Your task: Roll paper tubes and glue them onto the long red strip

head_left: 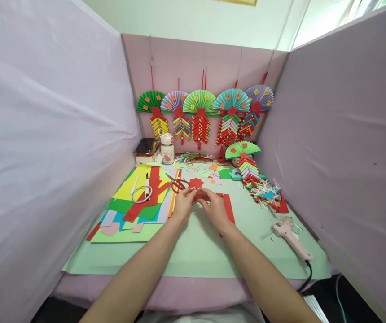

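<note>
My left hand [184, 203] and my right hand [212, 206] meet over the middle of the table. Between their fingertips is a small piece of red paper [195, 197], mostly covered by the fingers, so its shape is unclear. Red-handled scissors [178, 185] lie just beyond my left hand, blades pointing left. A red paper shape with a jagged outline [196, 182] rests behind the fingertips. Partly under my right hand and wrist is a red paper strip [227, 208].
Coloured paper sheets [119, 233], a cutter knife [147, 184] and a ring-shaped roll [141, 194] lie at left. A glue gun [292, 237] with a cord lies at right, near paper scraps [267, 194]. Behind stand a white bottle [167, 149] and several hanging paper fans [201, 102].
</note>
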Available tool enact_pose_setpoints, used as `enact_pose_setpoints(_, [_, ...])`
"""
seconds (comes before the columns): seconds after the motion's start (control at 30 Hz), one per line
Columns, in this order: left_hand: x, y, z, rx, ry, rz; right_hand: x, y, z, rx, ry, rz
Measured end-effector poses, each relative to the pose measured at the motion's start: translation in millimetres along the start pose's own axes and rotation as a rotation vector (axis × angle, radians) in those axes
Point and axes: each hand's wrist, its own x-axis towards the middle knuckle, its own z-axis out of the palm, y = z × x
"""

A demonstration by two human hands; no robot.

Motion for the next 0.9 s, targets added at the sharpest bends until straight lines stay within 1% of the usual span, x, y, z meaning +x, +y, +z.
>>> enact_pose_setpoints(0.07, [1.2, 4.4, -3.9, 0.004, 0.001, -0.035, 1.9, 0.6, -5.1, -0.052, -0.001, -0.028])
enact_pose_setpoints(0.1, [1.4, 7.1, -6.1, 0.001, -0.022, -0.073, 3.1, 1.3, -8.3, -0.086, -0.009, -0.045])
enact_pose_setpoints(0.17, [1.5, 12.0, -10.9, -0.021, -0.111, -0.187, 5.3, 3.9, -14.8, -0.124, -0.076, -0.084])
enact_pose_setpoints(0.27, [1.8, 15.3, -17.5, -0.081, -0.257, -0.339, 6.4, 9.7, -20.6, -0.089, -0.242, -0.12])
enact_pose_setpoints(0.33, [2.1, 15.0, -20.4, -0.121, -0.334, -0.383, 5.3, 12.2, -21.3, -0.049, -0.302, -0.117])
enact_pose_setpoints(0.43, [2.3, 13.8, -22.1, -0.128, -0.418, -0.43, 2.8, 10.7, -20.5, 0.016, -0.327, -0.104])
enact_pose_setpoints(0.5, [2.1, 13.7, -22.1, -0.115, -0.442, -0.451, 1.6, 6.7, -20.0, 0.045, -0.327, -0.097])
enact_pose_setpoints(0.67, [1.8, 13.6, -21.6, -0.15, -0.448, -0.442, 0.1, -2.7, -17.9, 0.079, -0.304, -0.082])
enact_pose_setpoints(0.77, [1.7, 13.3, -20.6, -0.175, -0.457, -0.441, -0.1, -4.6, -15.9, 0.09, -0.283, -0.071])
enact_pose_setpoints(0.9, [-0.4, 15.9, -17.4, -0.235, -0.443, -0.462, -0.3, -4.0, -13.6, 0.16, -0.27, -0.017])
